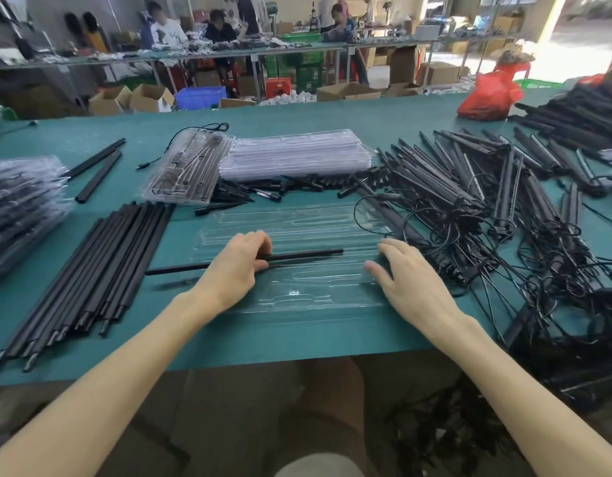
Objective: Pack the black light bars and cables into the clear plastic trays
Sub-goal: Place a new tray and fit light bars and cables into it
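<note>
The left hand grips a bar lying across the front tray. The right hand rests flat, fingers straight, on its right end. Behind, a packed tray holds bars and a cable.

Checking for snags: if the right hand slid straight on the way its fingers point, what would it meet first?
Probably the thin cable loop lying over the clear tray's far right corner, ahead of the right hand; depth is unclear. The black bar's tip sits left of that line.
</note>
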`<move>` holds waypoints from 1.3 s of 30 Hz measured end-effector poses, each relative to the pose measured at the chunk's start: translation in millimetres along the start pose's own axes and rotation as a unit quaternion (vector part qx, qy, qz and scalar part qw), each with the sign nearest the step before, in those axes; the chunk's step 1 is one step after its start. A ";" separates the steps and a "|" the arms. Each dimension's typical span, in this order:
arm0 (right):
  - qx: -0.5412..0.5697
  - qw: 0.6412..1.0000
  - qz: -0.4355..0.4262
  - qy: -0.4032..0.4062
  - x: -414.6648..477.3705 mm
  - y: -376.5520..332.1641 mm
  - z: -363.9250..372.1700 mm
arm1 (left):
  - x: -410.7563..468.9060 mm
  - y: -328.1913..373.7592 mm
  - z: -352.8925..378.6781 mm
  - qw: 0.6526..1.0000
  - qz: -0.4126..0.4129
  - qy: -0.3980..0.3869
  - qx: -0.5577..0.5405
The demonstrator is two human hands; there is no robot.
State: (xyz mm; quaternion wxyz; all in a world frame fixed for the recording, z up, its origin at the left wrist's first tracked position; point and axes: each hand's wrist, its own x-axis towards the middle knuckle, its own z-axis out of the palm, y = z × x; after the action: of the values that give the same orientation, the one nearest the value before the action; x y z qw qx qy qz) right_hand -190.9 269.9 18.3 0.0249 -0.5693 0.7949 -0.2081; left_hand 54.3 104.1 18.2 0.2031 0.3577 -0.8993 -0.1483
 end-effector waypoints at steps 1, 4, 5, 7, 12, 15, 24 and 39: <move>-0.005 1.000 0.005 0.008 1.7 2.7 -0.6 | -0.9 -0.9 -0.6 1.000 0.000 0.000 0.003; 0.013 0.999 0.031 0.024 9.4 11.0 -3.5 | -1.2 -0.9 -3.2 1.000 -0.006 -0.001 0.009; 0.020 0.999 0.039 0.028 12.1 12.9 -3.8 | -1.0 0.1 -3.7 1.000 -0.009 -0.003 0.007; 0.025 0.998 0.046 0.034 16.1 14.3 -2.3 | 0.0 1.9 -4.1 1.000 -0.017 -0.002 0.002; 0.019 0.998 0.035 0.050 16.9 13.1 7.7 | 3.7 8.7 -3.4 0.999 -0.016 0.026 0.013; 0.021 0.998 0.038 0.054 17.2 13.1 10.3 | 9.8 17.6 1.5 0.999 0.008 0.038 0.021; 0.019 0.998 0.038 0.056 15.2 15.4 13.3 | 29.8 43.4 32.5 0.997 0.044 0.056 0.024; 0.045 0.995 0.015 0.084 12.1 16.4 14.0 | 24.9 41.3 44.3 0.992 0.049 0.110 0.044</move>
State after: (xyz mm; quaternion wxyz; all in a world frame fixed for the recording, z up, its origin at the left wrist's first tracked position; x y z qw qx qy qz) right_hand -205.9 259.0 2.0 -0.0132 -0.5359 0.7926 -0.2906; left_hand -7.1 120.8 3.0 0.2914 0.3361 -0.8937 -0.0585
